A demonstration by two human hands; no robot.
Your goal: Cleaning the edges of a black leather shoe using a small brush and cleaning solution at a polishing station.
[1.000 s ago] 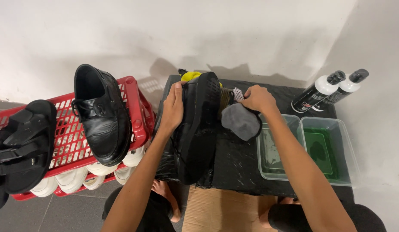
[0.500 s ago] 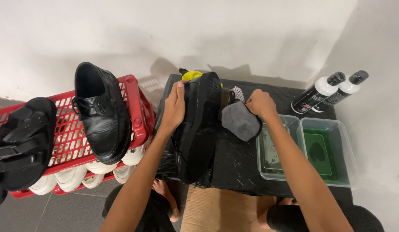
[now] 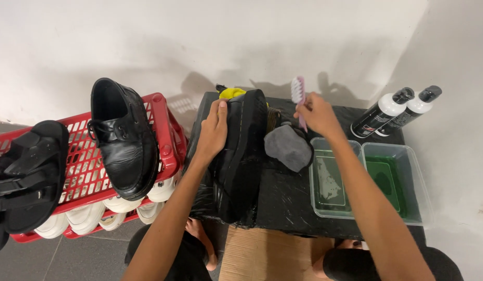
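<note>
The left hand lay flat on the black shoe, tipped on its side on the worktop. The right hand's grip was closed on a pink brush; unsteadied, the shoe risked sliding off the edge.

A second black shoe and sandal rest on the red crate; two bottles lean beside two plastic tubs.

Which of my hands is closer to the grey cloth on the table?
Right. The right hand, holding a pink brush, hovers just above the grey cloth; the left hand rests on the black shoe.
</note>
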